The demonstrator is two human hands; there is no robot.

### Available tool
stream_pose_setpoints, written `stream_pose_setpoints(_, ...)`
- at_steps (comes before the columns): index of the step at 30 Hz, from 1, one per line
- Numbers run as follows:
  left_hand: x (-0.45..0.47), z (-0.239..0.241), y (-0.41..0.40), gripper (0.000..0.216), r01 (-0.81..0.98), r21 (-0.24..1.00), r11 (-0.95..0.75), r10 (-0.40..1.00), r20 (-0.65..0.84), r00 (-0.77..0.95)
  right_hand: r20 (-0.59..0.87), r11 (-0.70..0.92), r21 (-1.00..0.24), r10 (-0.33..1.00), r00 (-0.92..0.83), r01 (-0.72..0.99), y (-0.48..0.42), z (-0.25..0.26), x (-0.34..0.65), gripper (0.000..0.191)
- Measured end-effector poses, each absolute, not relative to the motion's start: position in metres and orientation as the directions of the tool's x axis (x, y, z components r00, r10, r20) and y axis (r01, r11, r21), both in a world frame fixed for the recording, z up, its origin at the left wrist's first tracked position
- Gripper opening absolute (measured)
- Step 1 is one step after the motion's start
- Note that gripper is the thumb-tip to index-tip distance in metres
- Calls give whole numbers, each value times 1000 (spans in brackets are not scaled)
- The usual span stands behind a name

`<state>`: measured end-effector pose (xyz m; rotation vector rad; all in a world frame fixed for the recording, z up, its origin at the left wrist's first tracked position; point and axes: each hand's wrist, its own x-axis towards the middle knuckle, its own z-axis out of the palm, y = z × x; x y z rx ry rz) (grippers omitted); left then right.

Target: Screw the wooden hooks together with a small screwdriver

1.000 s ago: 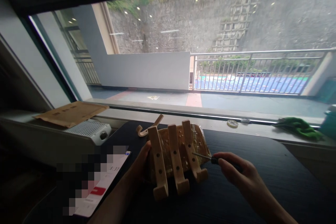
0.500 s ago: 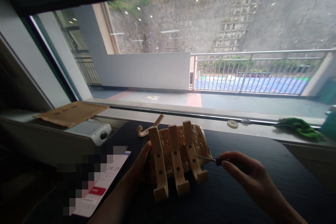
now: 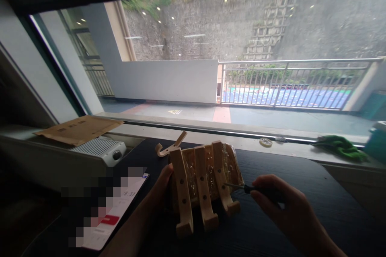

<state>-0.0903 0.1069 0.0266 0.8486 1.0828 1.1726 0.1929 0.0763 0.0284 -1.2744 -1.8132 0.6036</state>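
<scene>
My left hand [image 3: 164, 184] grips the left side of a wooden board [image 3: 230, 168] covered in shiny clear wrap, its fingers partly hidden behind it. Three wooden hooks, a left one [image 3: 182, 188], a middle one [image 3: 203, 186] and a right one [image 3: 221, 176], sit side by side across the board, with dark screws showing in each. My right hand [image 3: 279, 196] is closed around a dark-handled screwdriver [image 3: 247, 188]. The screwdriver's thin shaft points left, its tip at the lower screw of the right hook. Behind the board lies a loose wooden hook [image 3: 169, 149].
A phone [image 3: 114, 217] lies on the dark table [image 3: 277, 225] at the left. Beyond it are a grey-white device [image 3: 105, 150] and a brown paper envelope [image 3: 81, 128]. On the window sill rest a tape roll [image 3: 265, 142] and a green cloth [image 3: 340, 147].
The screwdriver tip has shifted down and slightly left, from beside the right hook's shank to its lower screw. My right hand has tilted with it; the board has barely moved.
</scene>
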Motion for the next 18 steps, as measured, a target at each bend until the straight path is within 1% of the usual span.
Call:
stream_pose_setpoints(3,-90,26,106,43,-273,939,210,977,-210,30,411,445,-692,890,-196,569,74,26,192,18)
stream_pose_setpoints(7,-91,24,105,44,-263,945,193,981,-195,18,458,487,-628,862,-218,606,73,24,191,16)
stream_pose_setpoints(14,-91,25,105,43,-264,942,209,978,-207,35,467,515,-618,848,-250,594,74,23,189,14)
stream_pose_setpoints(16,-92,26,106,43,-272,937,220,975,-217,42,468,526,-598,841,-269,604,74,22,190,13)
stream_pose_setpoints(18,-92,27,107,44,-282,931,233,972,-224,65,461,535,-552,835,-300,640,75,23,193,13)
